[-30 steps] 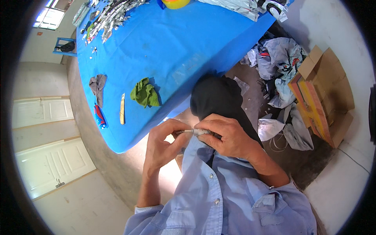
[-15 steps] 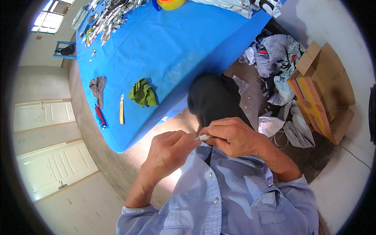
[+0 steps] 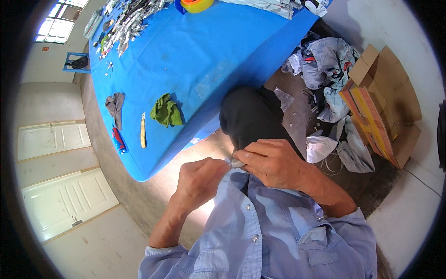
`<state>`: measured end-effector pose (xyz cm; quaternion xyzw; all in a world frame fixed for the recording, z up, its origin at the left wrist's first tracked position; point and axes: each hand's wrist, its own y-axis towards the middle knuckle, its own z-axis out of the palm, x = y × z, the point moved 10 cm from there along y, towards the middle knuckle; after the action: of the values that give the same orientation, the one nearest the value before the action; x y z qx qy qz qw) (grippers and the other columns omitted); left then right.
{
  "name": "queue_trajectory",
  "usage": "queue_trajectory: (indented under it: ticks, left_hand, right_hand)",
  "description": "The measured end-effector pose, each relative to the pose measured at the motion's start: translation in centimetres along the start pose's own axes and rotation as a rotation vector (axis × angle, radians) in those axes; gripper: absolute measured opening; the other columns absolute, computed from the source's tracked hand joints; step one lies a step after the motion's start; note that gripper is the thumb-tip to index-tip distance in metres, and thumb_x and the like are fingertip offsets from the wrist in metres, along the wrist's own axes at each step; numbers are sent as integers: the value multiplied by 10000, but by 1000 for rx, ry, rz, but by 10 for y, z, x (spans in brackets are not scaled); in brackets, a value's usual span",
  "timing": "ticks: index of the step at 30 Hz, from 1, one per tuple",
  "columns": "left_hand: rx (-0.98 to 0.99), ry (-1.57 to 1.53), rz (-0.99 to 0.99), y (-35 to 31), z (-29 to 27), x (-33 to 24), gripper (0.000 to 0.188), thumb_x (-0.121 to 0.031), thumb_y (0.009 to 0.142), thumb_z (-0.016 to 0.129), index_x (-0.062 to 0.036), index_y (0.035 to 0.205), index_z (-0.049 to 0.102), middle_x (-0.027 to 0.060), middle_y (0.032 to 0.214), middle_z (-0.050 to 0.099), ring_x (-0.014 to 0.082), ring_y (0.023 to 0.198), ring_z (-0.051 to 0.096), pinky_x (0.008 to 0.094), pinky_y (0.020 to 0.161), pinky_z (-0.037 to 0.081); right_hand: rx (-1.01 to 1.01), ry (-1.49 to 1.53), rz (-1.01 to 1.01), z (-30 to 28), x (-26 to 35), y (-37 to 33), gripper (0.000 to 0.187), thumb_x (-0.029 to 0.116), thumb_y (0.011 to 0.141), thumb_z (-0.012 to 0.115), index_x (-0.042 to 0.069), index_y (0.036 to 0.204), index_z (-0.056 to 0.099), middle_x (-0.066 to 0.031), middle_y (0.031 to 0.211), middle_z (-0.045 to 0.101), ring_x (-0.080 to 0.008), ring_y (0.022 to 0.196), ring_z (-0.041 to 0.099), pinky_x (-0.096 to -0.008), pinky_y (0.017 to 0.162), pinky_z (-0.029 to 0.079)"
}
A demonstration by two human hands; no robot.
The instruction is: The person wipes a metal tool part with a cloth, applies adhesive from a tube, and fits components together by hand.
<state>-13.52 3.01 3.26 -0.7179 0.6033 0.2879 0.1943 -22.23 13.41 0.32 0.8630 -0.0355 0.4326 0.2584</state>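
Note:
Above my lap, both hands meet around a small whitish piece (image 3: 237, 163) whose kind I cannot make out. My right hand (image 3: 274, 163) is closed, pinching it between thumb and fingers. Next to it, my left hand (image 3: 199, 180) is also closed, its fingertips at the piece's left end. Most of the piece is hidden by my fingers. On the blue-covered table (image 3: 204, 51) ahead lie a crumpled green cloth (image 3: 166, 110), a yellow strip like a ruler or cutter (image 3: 143, 131), a grey cloth (image 3: 114, 109) and a red-and-blue tube-shaped thing (image 3: 119, 140).
A heap of small silvery parts (image 3: 127, 28) covers the table's far left, with a yellow round container (image 3: 197, 5) beyond. To the right, an opened cardboard box (image 3: 385, 102) stands by the wall near piled plastic bags (image 3: 327, 63). My knee (image 3: 251, 114) touches the table's side cloth.
My left hand has shifted slightly left, and its fingertips now pinch at the end of the whitish piece. My right hand has turned a little and covers more of it.

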Motion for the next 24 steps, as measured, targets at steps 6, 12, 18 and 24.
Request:
queue_trajectory:
  ticks: [6,12,18,24]
  left_hand:
    - [-32,-27,-34,1,-2,-3,89,12,852,775,-13,927,734,90,761,712,207,620,684,318,551,510]
    - [-67,-76,-53,-6,3,1,107,18,847,775,-10,942,736,85,812,731,192,657,698,303,571,525]
    - [-228,-419,-335,-22,-8,46,336,-20,880,765,-4,1205,679,77,1062,720,94,766,682,253,657,535]
    - [-197,-514,-419,-27,36,48,548,-70,875,794,-10,1376,582,138,1227,700,201,973,731,322,772,592]
  right_hand:
    - [-55,170,113,-13,-10,1,329,93,830,742,16,1148,705,-142,966,708,-319,860,702,-404,741,561]
    - [67,253,224,0,-18,-3,299,102,837,733,-4,1116,713,-165,965,712,-343,872,703,-423,753,559]
    - [-116,501,504,11,-35,-8,261,77,888,756,-19,1129,728,-75,930,716,-151,811,676,-296,709,518]
    - [-288,1077,874,76,-61,-20,273,87,922,755,-24,1168,712,-34,993,716,-74,858,645,-222,723,506]
